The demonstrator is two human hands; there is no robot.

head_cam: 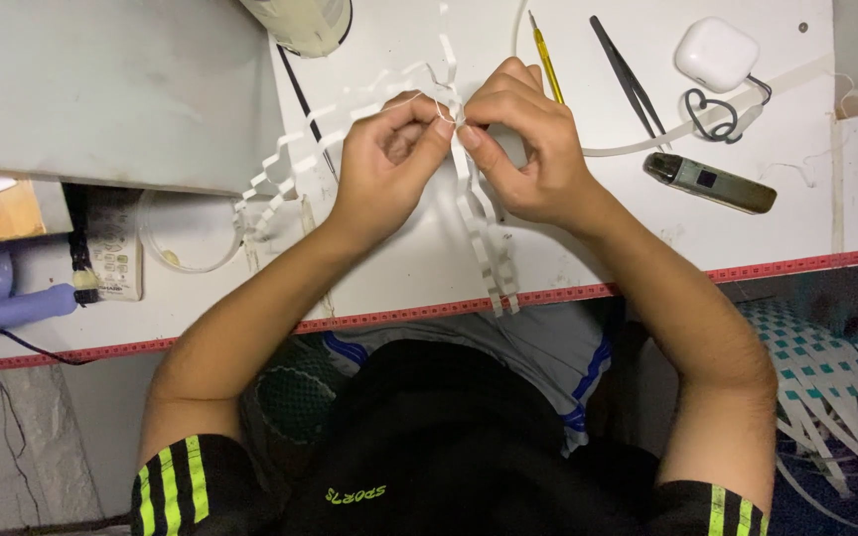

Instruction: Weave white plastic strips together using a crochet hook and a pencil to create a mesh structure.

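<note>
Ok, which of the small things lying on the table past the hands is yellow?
The thin yellow pencil-like tool, just beyond the right hand. The tweezers are black, the earbud case white, the flat device olive.

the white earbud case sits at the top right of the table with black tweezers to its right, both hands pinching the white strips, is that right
Not quite. In the head view the tweezers lie to the left of the earbud case, not its right. The left hand and right hand do pinch the white strips.
</note>
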